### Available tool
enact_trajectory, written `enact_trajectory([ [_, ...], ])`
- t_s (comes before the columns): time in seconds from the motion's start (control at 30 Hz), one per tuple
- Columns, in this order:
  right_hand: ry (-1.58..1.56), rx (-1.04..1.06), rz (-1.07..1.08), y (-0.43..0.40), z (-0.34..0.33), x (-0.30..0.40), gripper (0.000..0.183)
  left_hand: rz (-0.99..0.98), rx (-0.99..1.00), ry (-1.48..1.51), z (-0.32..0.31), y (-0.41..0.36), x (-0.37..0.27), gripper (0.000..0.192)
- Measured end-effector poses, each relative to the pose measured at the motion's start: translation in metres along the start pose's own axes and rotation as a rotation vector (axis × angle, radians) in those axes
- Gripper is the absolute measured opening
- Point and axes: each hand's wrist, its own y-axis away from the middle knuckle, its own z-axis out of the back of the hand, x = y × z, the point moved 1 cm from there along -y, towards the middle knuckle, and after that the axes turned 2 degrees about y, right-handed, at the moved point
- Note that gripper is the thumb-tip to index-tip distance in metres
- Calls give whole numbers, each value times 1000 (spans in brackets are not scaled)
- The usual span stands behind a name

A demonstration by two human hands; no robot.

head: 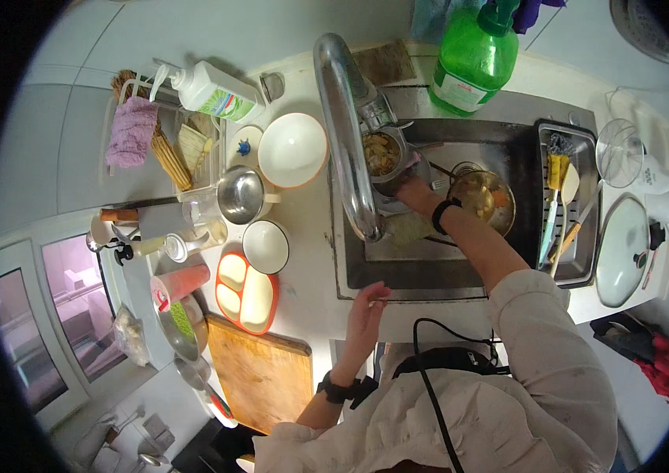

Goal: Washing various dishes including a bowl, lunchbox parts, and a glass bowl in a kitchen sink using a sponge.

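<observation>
My right hand [414, 188] reaches into the stainless steel sink [429, 275], right beside a round container of food scraps [383, 155] under the faucet [346, 136]. Its fingertips are partly hidden, and a bit of pink shows there; I cannot tell what they grip. Below the hand lie dishes [423, 168], partly covered by it, and a greenish cloth or pad [408, 229]. A pan with cloudy liquid and food bits [481, 201] stands to the right of the hand, partly behind the forearm. My left hand [365, 319] hovers at the sink's front edge, holding nothing, with fingers apart.
Left on the counter are a white bowl [293, 149], a steel cup [241, 194], a smaller bowl [266, 246], a divided plate [247, 294] and a wooden cutting board [260, 372]. A green jug [476, 62] stands behind; a brush tray [568, 201] and glass lid [623, 251] lie right.
</observation>
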Motion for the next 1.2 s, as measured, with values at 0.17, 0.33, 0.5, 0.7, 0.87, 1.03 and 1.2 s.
enact_trajectory([
  [0.17, -170, -168, 28, 11, 29, 5, 17, 67, -2, -128, 11, -9, -7, 25],
  [0.33, -1524, 286, -488, 32, 55, -25, 27, 220, 79, -30, 18, -23, 10, 26],
  [0.5, -1461, 479, -423, 56, 86, -12, 30, 536, 18, 280, 5, -37, 20, 43],
  [0.7, -1244, 340, 5, 98, 157, 64, 25, 825, -90, 759, -2, -51, 33, 57],
  [0.87, -1027, -112, 121, 115, 185, 106, 19, 491, -93, 769, 11, -63, 65, 46],
  [1.03, -1096, -191, -25, 105, 191, 81, 24, 187, -358, 492, 17, -54, 59, 33],
  [1.2, -1274, 73, -610, 87, 39, 36, 29, 44, -522, -3, 12, -40, 6, 33],
])
